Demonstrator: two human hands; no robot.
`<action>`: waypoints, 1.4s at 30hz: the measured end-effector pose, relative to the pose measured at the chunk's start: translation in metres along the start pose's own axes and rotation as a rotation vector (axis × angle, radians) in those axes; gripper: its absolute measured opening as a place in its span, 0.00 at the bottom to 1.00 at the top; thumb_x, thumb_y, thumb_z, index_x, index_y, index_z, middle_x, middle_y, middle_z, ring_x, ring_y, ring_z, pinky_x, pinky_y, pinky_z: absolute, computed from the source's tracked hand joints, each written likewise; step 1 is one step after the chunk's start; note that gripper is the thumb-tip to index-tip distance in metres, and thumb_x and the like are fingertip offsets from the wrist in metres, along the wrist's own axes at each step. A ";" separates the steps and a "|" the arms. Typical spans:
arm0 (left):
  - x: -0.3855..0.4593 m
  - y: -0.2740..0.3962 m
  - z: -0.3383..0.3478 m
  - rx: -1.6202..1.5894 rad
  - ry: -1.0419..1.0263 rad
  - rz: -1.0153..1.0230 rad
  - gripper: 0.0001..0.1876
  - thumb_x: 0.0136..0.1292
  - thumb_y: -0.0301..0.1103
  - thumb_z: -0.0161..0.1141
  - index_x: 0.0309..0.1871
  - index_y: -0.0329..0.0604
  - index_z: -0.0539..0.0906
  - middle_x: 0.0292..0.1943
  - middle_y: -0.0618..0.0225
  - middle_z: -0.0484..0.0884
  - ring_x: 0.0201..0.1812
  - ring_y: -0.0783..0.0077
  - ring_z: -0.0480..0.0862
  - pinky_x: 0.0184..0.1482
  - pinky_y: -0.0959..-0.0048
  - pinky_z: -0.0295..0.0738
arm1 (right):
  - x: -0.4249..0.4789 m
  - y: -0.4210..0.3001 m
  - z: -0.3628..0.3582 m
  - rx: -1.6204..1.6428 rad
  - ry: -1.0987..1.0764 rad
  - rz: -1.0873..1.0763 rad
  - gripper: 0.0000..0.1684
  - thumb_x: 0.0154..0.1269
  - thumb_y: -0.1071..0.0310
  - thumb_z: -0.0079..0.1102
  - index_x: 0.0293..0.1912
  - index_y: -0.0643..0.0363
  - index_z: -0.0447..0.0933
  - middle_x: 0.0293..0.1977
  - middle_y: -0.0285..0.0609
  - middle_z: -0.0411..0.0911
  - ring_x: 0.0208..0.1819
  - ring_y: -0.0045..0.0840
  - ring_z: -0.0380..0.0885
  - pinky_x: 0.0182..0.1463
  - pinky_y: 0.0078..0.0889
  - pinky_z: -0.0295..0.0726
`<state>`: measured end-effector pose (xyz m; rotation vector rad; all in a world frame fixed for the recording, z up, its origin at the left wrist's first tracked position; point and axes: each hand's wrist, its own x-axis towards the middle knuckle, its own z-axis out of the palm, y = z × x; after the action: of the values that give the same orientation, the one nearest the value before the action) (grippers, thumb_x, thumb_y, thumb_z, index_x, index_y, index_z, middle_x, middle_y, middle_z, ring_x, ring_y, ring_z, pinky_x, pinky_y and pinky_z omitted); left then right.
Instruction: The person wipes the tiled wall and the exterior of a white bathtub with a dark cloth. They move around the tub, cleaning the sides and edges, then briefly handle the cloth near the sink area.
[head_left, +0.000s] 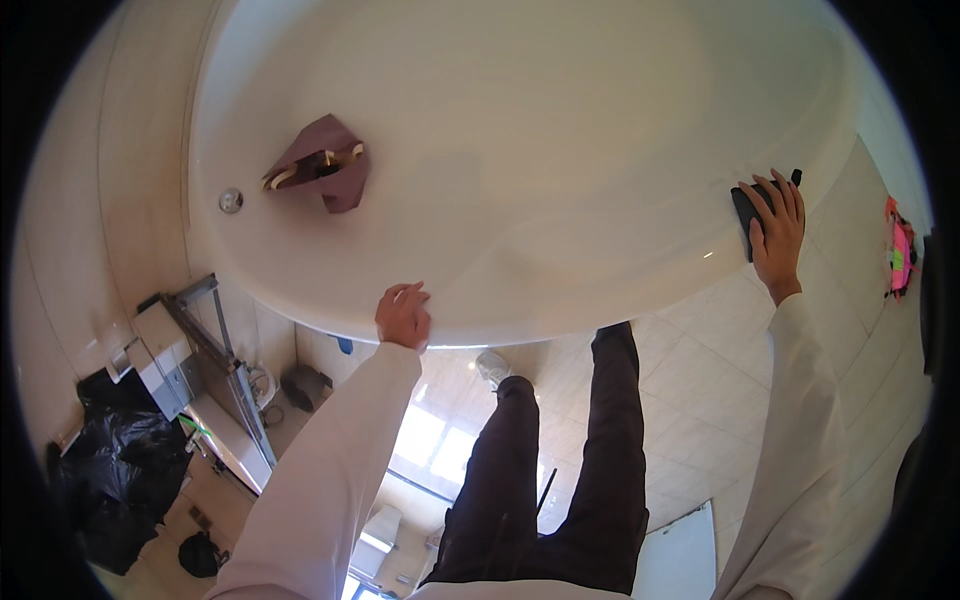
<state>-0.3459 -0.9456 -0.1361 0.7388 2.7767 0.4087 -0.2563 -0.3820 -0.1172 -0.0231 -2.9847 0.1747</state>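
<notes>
In front of me is a white bathtub (540, 195). My left hand (403, 315) rests on its near rim, fingers loosely bent over the inner side and nothing visible in them. On the rim at the right, my right hand (780, 225) presses a black cloth or pad (750, 217) against the tub, fingers spread over it. Part of the pad is hidden under the palm. Inside the tub, towards the left, sits a purple bag (345, 187) with pale handles and its mouth open; what it holds is unclear. Left of the bag is a round chrome fitting (231, 200).
Black plastic sheeting (120, 465) and a metal frame (232, 360) stand at the left. A dark round container (306, 386) lies nearby on the floor. Brightly coloured items (900, 251) lie at the far right. A white panel (682, 555) is behind my legs.
</notes>
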 end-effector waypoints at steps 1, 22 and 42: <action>0.000 0.002 -0.002 -0.004 0.005 -0.009 0.17 0.48 0.28 0.51 0.43 0.42 0.81 0.36 0.68 0.84 0.48 0.57 0.77 0.50 0.59 0.72 | 0.000 -0.007 -0.001 0.000 -0.025 -0.023 0.22 0.62 0.60 0.40 0.52 0.53 0.76 0.54 0.42 0.72 0.63 0.40 0.63 0.69 0.48 0.52; -0.011 0.000 0.001 -0.295 0.287 -0.135 0.09 0.60 0.29 0.53 0.43 0.41 0.76 0.43 0.62 0.81 0.49 0.59 0.77 0.54 0.61 0.65 | -0.002 -0.443 0.063 0.201 -0.025 -0.004 0.21 0.66 0.60 0.48 0.54 0.61 0.70 0.53 0.41 0.73 0.57 0.31 0.70 0.60 0.39 0.63; -0.126 -0.050 -0.076 -0.276 0.696 -0.597 0.15 0.61 0.31 0.55 0.51 0.42 0.76 0.55 0.59 0.72 0.58 0.54 0.69 0.59 0.56 0.60 | 0.095 -0.613 0.054 1.339 0.230 0.570 0.22 0.57 0.80 0.43 0.54 0.66 0.64 0.49 0.49 0.70 0.51 0.32 0.72 0.54 0.33 0.71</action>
<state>-0.2844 -1.0673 -0.0621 -0.3833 3.2356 1.0372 -0.3624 -0.9942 -0.0839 -0.6444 -1.9876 1.9246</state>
